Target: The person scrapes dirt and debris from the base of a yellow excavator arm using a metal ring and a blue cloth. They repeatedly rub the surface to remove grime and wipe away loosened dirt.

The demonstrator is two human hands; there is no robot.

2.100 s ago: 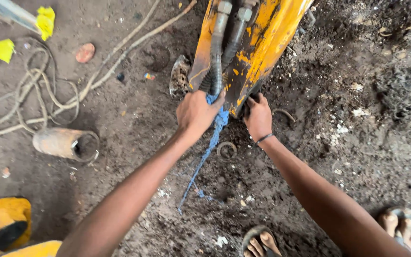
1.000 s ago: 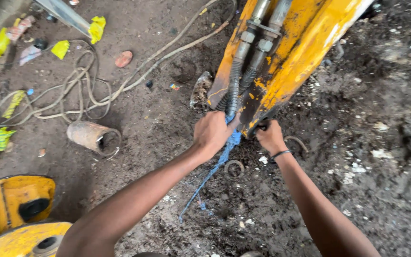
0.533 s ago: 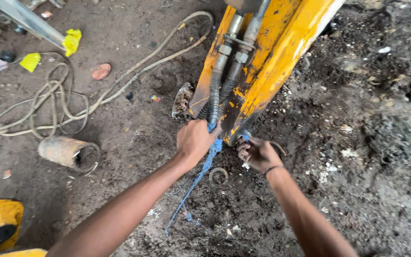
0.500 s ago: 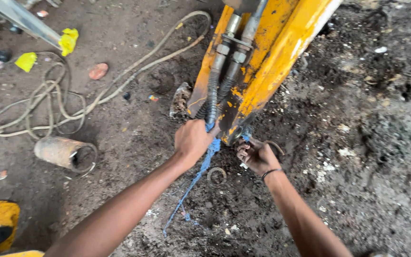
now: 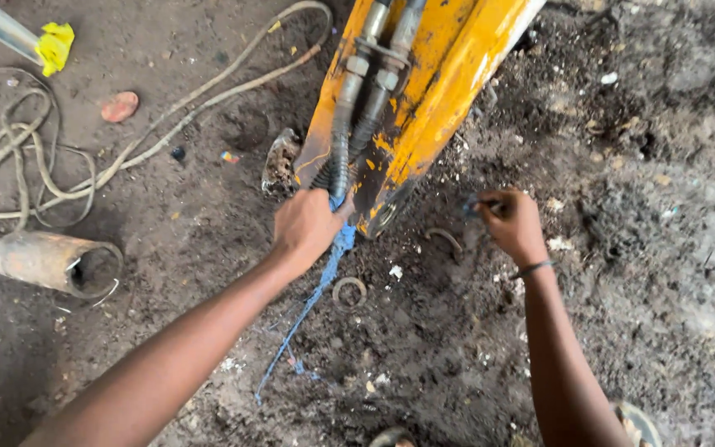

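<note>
While the yellow machine arm (image 5: 440, 91) stands over the dirt:
Left hand (image 5: 308, 228): clenched around the blue rope (image 5: 312, 298) at the hydraulic hoses (image 5: 341, 157).
Right hand (image 5: 511, 223): closed on a small blue piece, beside the arm.
Rope: trails down over the soil.

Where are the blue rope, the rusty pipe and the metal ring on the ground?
blue rope (image 5: 312, 300), head view, middle of the strand below the left hand.
rusty pipe (image 5: 43, 259), head view, its side wall.
metal ring (image 5: 349, 291), head view, its rim.
</note>
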